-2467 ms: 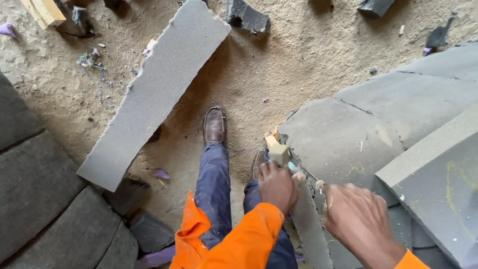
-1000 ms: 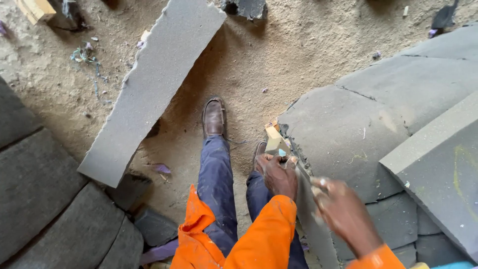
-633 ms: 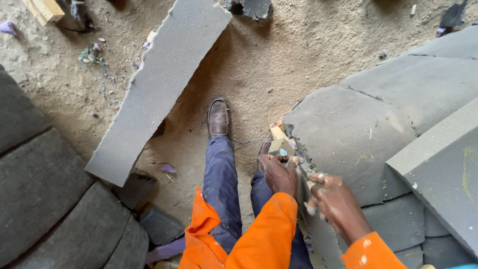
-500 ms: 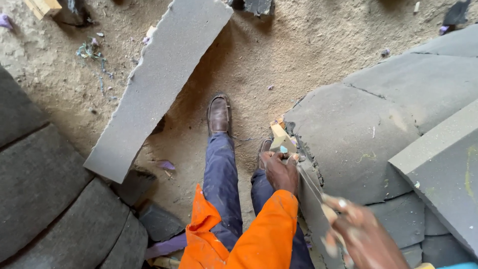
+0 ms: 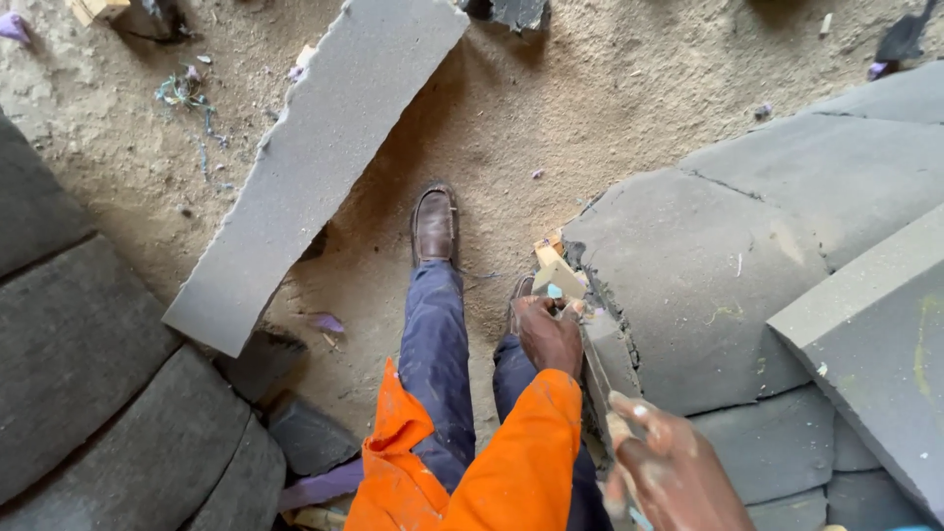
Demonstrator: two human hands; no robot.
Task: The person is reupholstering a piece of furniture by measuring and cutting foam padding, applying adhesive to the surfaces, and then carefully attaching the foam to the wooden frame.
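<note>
While shut round a pale tool (image 5: pixel 557 279), left hand (image 5: pixel 551 334) against grey foam (image 5: pixel 708 285).

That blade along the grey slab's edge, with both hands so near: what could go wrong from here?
1. The left hand grips at the blade right by the slab's rough edge; a slip could cut it.
2. The right hand sits on the same line, likely in the blade's path.
3. The shoe stands on loose sawdust; footing may slide.
</note>
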